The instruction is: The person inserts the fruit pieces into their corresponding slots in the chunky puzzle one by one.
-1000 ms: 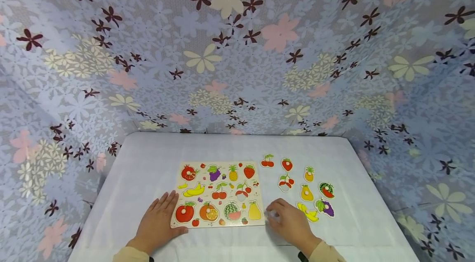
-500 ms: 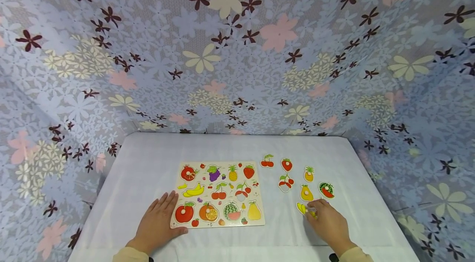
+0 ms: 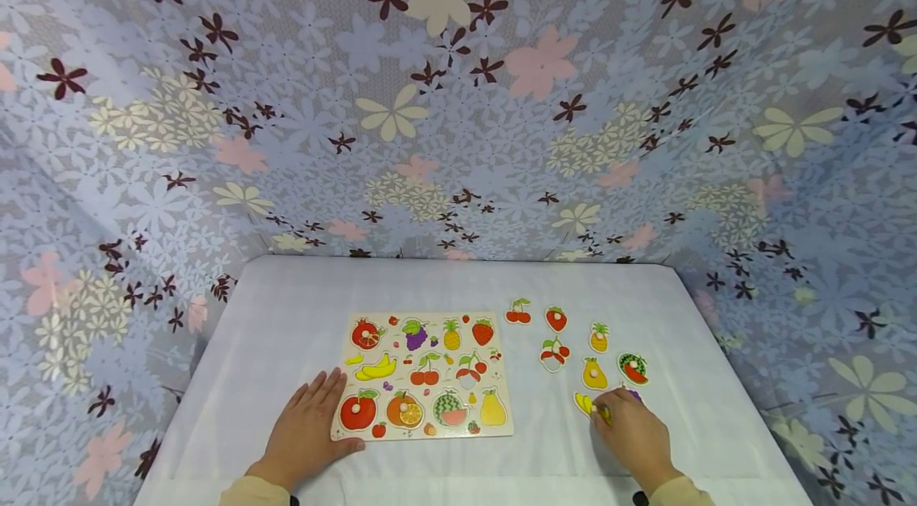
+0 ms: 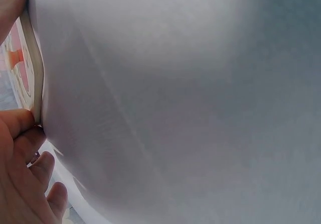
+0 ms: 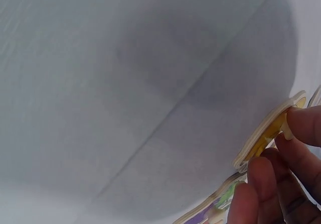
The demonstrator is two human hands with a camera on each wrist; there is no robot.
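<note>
Head view: right hand (image 3: pixel 634 430) is pinching the banana (image 3: pixel 583 403) by its knob (image 5: pixel 286 130); left hand (image 3: pixel 304 430), fingers straight, is touching the board (image 3: pixel 433 324). Pickup seems underway, probably needing lifting.

One bench (image 3: pixel 279 315) carries one puzzle board (image 3: pixel 454 433). On the board are eleven large fruit shapes (image 3: pixel 493 410), in rows of four, three and four; three of these bear knobs (image 3: pixel 362 408). To the right of the board are eight separate pieces: two cherry-like pieces (image 3: pixel 512 317), one strawberry (image 3: pixel 556 324), one pineapple (image 3: pixel 599 344), one pear (image 3: pixel 594 381), one watermelon (image 3: pixel 634 370), one banana piece (image 3: pixel 583 403), one grape piece (image 3: pixel 634 395). Two hands: one left hand (image 3: pixel 304 430) at the board's left edge, one right hand (image 3: pixel 634 434) to its right.
</note>
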